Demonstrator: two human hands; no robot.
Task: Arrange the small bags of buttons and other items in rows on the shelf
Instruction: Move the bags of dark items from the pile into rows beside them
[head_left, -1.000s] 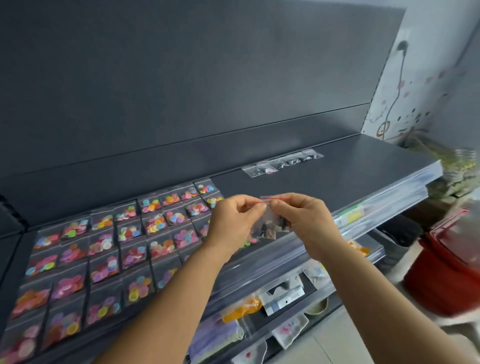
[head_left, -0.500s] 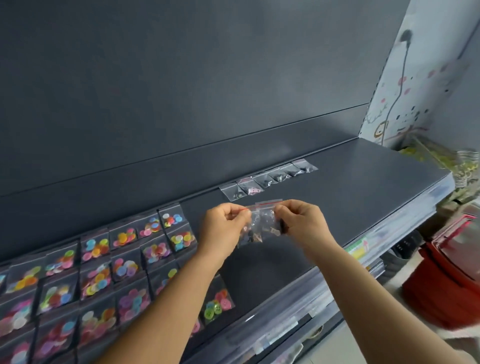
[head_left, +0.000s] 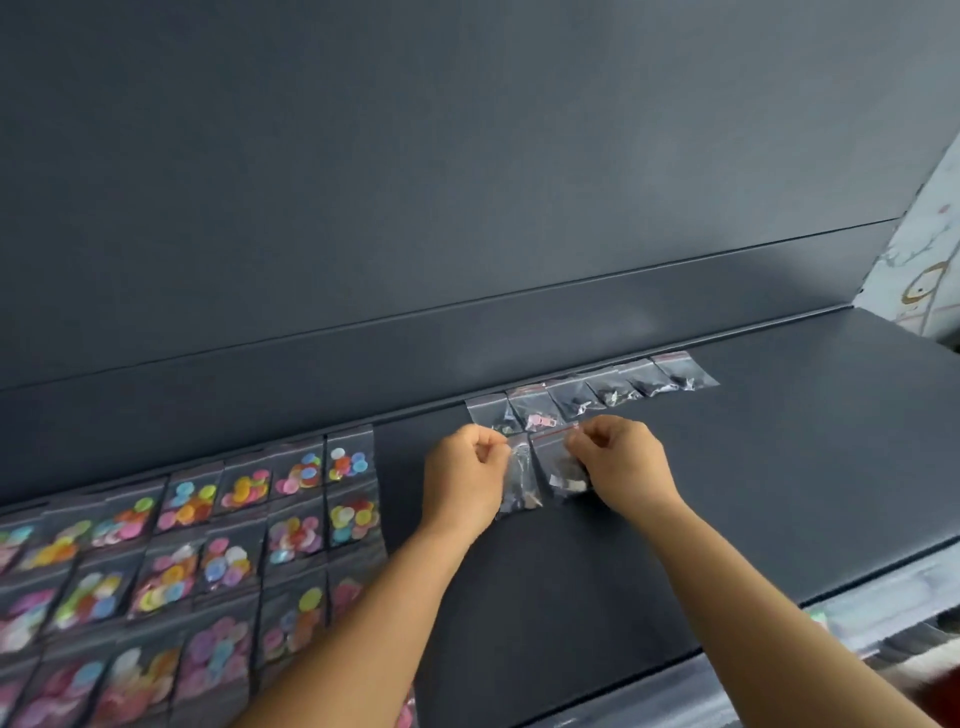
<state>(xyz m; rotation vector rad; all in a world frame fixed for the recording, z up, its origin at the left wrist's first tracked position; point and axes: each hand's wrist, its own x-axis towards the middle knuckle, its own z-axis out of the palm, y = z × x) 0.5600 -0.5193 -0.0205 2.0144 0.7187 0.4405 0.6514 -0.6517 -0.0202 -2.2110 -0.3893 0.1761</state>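
Observation:
My left hand (head_left: 464, 475) pinches the top of a small clear bag (head_left: 519, 480) with tiny dark items. My right hand (head_left: 621, 467) pinches a second clear bag (head_left: 561, 470) with dark and pale pieces. Both bags hang side by side over the dark shelf (head_left: 779, 467), just in front of a back row of several clear bags (head_left: 597, 392) along the shelf's rear edge. To the left lie rows of bags of colourful buttons (head_left: 208, 545).
The dark back panel (head_left: 467, 182) rises behind the shelf. At the right is a white wall with drawings (head_left: 924, 270). The shelf's clear front strip (head_left: 883, 603) runs along the lower right, with lower shelves beneath.
My hands moved forward and down toward the back row. The bags, held together before, are now split, one in each hand. The view tilted toward the shelf.

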